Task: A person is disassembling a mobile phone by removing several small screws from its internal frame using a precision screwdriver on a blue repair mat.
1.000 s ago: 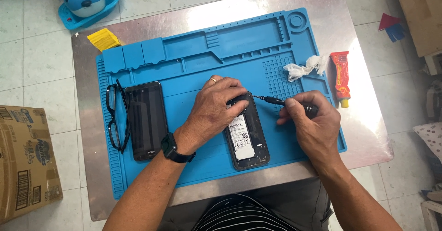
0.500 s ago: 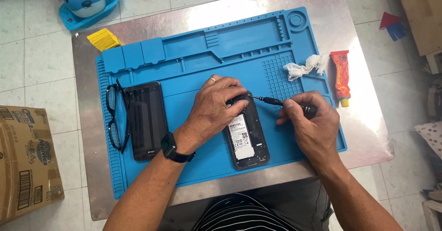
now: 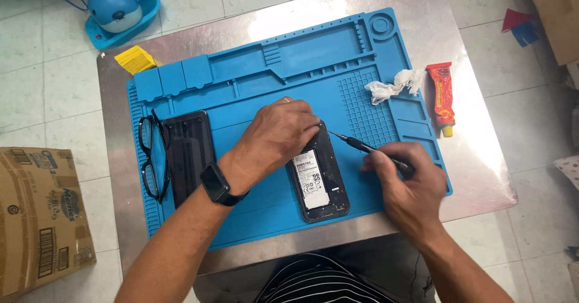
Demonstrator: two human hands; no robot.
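From the head camera I see my left hand (image 3: 278, 135) laid flat over the top end of an opened smartphone (image 3: 319, 179), fingers curled loosely down onto its upper edge and pressing it rather than gripping it. The phone lies back-off, battery showing, near the centre of a blue silicone repair mat (image 3: 289, 67) on the steel worktop (image 3: 476, 152). At about three o'clock from the phone my right hand (image 3: 407, 185) has its fingers pinched closed around a thin black screwdriver (image 3: 362, 147), whose tip meets the phone's upper right edge. At nine o'clock from the phone lies the dark back cover (image 3: 188, 155), with black spectacles (image 3: 151, 158) just beside it. Toward two o'clock sit a crumpled white tissue (image 3: 395, 86) and a red glue tube (image 3: 441, 96).
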